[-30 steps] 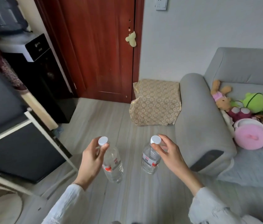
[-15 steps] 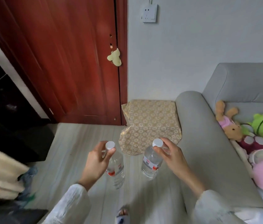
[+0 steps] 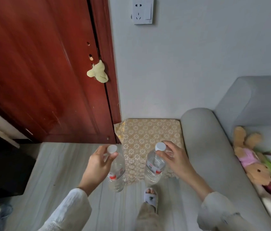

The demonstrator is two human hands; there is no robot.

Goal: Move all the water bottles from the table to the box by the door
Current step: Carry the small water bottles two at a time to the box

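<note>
We look down at two hands, each carrying a clear water bottle by its neck. Our left hand (image 3: 98, 164) curls its fingers around the neck of the left bottle (image 3: 117, 174), just under its white cap, and the bottle hangs upright above the pale wood floor (image 3: 56, 172). Our right hand (image 3: 174, 160) pinches the neck of the right bottle (image 3: 153, 167) the same way, and it hangs in front of the box (image 3: 149, 132), which is draped in a gold flowered cloth, so we cannot tell whether it is open. The box sits in the corner between the red door (image 3: 39, 72) and the arm of a grey sofa (image 3: 203, 147). Stuffed toys (image 3: 254, 162) lie on the sofa seat. One slippered foot (image 3: 150, 197) shows below the right bottle.
</note>
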